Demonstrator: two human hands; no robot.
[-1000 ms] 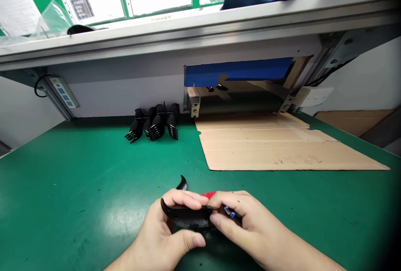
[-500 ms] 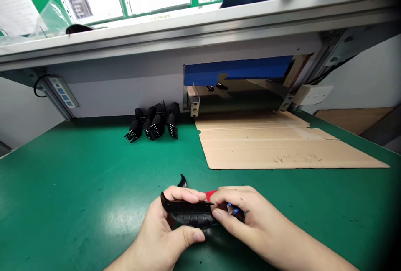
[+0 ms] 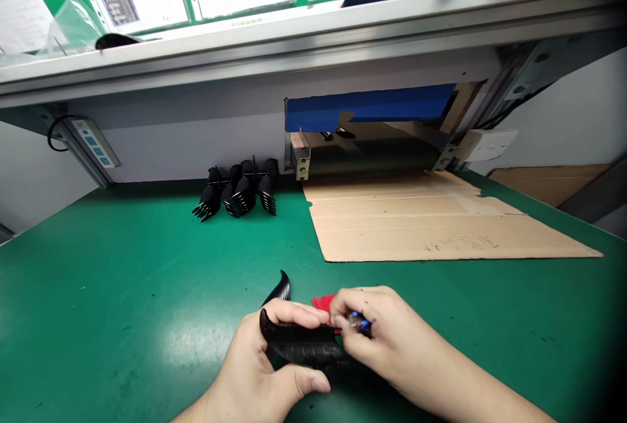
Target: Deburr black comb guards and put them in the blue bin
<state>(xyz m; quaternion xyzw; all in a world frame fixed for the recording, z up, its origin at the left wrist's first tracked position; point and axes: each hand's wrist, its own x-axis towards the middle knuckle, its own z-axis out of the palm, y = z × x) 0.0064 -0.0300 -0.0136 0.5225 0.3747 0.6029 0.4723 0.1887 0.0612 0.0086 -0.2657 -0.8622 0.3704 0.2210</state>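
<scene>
My left hand [image 3: 264, 358] is wrapped round a curved black plastic part [image 3: 304, 343], fingers over its far edge and thumb below. A curved tip points up at its left end. Behind my left fingers another black curved piece with a pointed tip [image 3: 279, 289] sticks up; I cannot tell whether it is joined to the held part. My right hand [image 3: 382, 328] is closed on a small tool with a clear and blue handle [image 3: 360, 324], held at the right end of the black part. The tool's working end is mostly hidden. A red piece [image 3: 323, 303] shows beside my right fingertips.
Several black claw-like plastic parts [image 3: 238, 188] lie at the back of the green table [image 3: 122, 266]. A flat cardboard sheet [image 3: 401, 230] lies at the right, before an opening with a blue flap [image 3: 372, 109]. A metal-edged shelf [image 3: 245, 51] runs overhead.
The black part has shifted slightly right and down with my left hand. My right fingers have closed further round the tool, and more of the red piece shows.
</scene>
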